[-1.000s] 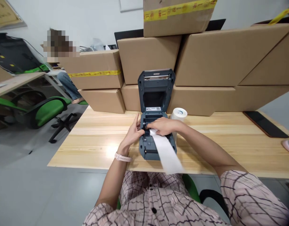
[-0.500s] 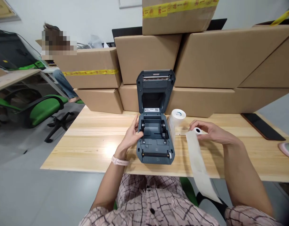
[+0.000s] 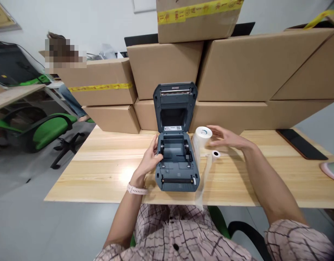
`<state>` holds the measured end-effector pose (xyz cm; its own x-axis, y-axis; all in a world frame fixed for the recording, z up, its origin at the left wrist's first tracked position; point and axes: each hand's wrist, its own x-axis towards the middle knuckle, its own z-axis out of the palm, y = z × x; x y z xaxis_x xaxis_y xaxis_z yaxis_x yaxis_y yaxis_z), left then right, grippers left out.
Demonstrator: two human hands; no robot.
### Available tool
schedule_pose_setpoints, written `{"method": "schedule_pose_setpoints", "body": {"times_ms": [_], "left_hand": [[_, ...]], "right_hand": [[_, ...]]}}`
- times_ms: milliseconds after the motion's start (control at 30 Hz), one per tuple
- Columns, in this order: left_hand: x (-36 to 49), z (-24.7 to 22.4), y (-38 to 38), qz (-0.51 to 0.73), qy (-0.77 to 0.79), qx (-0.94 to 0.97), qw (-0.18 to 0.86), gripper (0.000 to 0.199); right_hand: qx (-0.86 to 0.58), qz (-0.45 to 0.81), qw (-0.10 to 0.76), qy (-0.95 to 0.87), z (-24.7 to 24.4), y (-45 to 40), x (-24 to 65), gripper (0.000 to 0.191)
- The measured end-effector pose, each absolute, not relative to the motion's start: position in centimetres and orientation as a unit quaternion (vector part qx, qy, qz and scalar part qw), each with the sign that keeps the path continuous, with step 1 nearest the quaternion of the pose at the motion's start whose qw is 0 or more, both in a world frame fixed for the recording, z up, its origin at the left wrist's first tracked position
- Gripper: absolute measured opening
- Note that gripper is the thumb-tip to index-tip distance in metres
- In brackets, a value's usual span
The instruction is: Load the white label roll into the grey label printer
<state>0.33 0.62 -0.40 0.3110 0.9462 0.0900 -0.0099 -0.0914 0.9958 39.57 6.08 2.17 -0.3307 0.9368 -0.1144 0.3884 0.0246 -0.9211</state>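
A dark grey label printer (image 3: 174,166) stands on the wooden table with its lid (image 3: 175,105) raised and its roll bay bare. My left hand (image 3: 151,158) grips the printer's left edge, thumb over the rim. Right of the printer a large white label roll (image 3: 203,134) stands upright. My right hand (image 3: 227,138) is beside that roll, fingers spread and partly behind it, holding nothing. Just in front lies a small white roll (image 3: 216,154), its thin strip (image 3: 203,186) trailing to the table's front edge.
Stacked cardboard boxes (image 3: 235,69) form a wall behind the printer. A black flat device (image 3: 301,144) lies on the table (image 3: 101,170) at the right, near a pale round object (image 3: 333,170). A person (image 3: 70,99) and green chair (image 3: 52,132) are at the left.
My right hand has let go of the small roll, which now lies on the table, and has moved left and back to the large roll. My left hand stays on the printer.
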Motion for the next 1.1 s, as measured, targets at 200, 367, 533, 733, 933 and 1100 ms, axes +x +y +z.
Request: {"method": "schedule_pose_setpoints", "body": {"times_ms": [200,367,533,733,933,1100], "left_hand": [[0.3,-0.4,0.6,0.440,0.382,0.602,0.545,0.105],[0.5,-0.4,0.6,0.441,0.393,0.591,0.549,0.106],[0.4,-0.6,0.6,0.445,0.383,0.605,0.538,0.103],[0.3,-0.8,0.7,0.449,0.372,0.609,0.537,0.104],[0.4,-1.1,0.9,0.453,0.370,0.614,0.530,0.103],[0.5,-1.2,0.9,0.456,0.359,0.613,0.536,0.104]], "right_hand": [[-0.436,0.566,0.273,-0.645,1.3,8.9,35.9,0.080],[-0.401,0.559,0.338,-0.642,4.2,7.6,36.1,0.091],[-0.305,0.386,0.163,-0.855,10.8,5.9,29.5,0.075],[-0.342,0.181,-0.070,-0.920,13.1,5.3,22.2,0.062],[-0.372,0.157,-0.119,-0.907,12.4,4.9,21.8,0.066],[-0.386,0.145,-0.185,-0.892,11.0,5.6,20.1,0.073]]}}
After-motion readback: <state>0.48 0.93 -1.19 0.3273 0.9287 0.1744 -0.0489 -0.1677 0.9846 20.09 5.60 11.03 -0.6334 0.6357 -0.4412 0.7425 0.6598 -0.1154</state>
